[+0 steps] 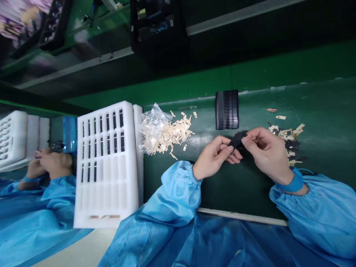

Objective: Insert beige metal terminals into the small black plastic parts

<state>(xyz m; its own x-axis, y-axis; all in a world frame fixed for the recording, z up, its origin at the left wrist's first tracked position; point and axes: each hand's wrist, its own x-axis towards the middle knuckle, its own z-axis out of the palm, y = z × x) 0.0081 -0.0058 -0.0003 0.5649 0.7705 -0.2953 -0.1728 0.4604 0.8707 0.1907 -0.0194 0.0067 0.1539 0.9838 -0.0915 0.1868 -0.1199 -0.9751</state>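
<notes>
Head view, single cam. Both hands are over the green bench point(250, 185), w/ blue sleeves.

Left hand point(215, 157): fingers curled, pinching the near end of a small black part point(236, 140). Right hand point(265, 152): fingertips gripping the part's far end. The part is off the bench, between the hands.

Stack of black parts point(227, 109) stands just beyond. Heap of beige and black scraps point(290, 142) lies beside the right hand. Clear bag w/ beige strips point(164, 131) sits near the white foam tray point(111, 200), approx. half its slots filled. A co-worker's hands point(51, 163) are far left.

Judged step: part being worked at fingertip level. Next move calls for a firm two-point pinch, as the part is small.
</notes>
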